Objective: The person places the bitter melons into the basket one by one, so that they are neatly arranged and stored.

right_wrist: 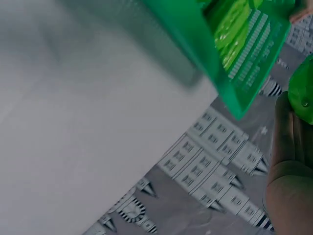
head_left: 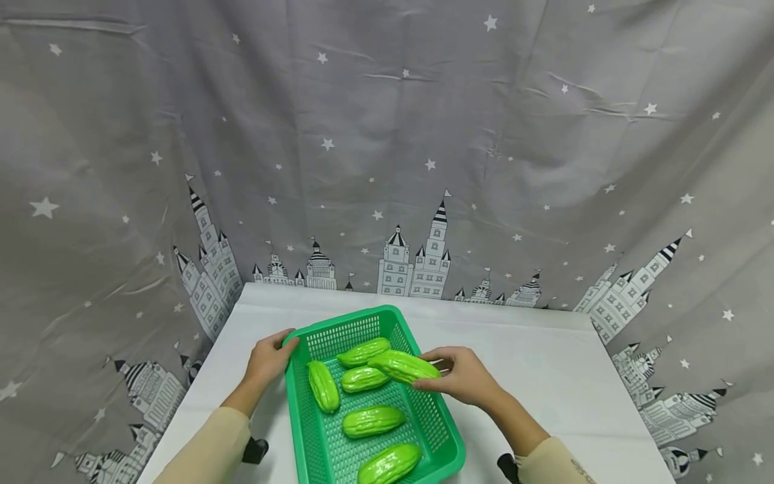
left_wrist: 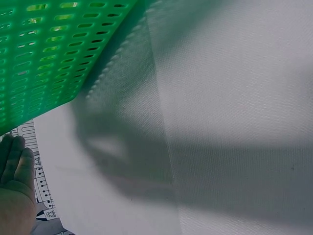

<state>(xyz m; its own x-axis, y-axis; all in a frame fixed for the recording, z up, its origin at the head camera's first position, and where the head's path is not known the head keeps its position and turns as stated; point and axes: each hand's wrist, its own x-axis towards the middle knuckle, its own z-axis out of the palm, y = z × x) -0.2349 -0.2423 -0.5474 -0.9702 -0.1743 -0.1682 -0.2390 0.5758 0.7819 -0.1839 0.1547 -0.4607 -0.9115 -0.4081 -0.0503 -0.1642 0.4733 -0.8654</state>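
Observation:
In the head view a green plastic basket (head_left: 293,410) with slotted walls stands in front of me. Glossy, ridged bitter melons (head_left: 373,421), several of them, lie spread over its floor. My left hand (head_left: 267,363) grips the basket's far left corner, thumb at the rim and the other fingers on the outside. Over the basket's right side, my right hand (head_left: 464,378) holds another bitter melon (head_left: 404,366) by its right end, between thumb and fingers. Its left tip overlaps the melons below in this view. The right wrist view shows the held melon only in part, at the right edge.
The basket stands on a white tabletop (head_left: 538,383). Behind and around the table hangs a grey curtain (head_left: 363,168) printed with stars and castles. Small black devices (head_left: 255,450) sit at both wrists.

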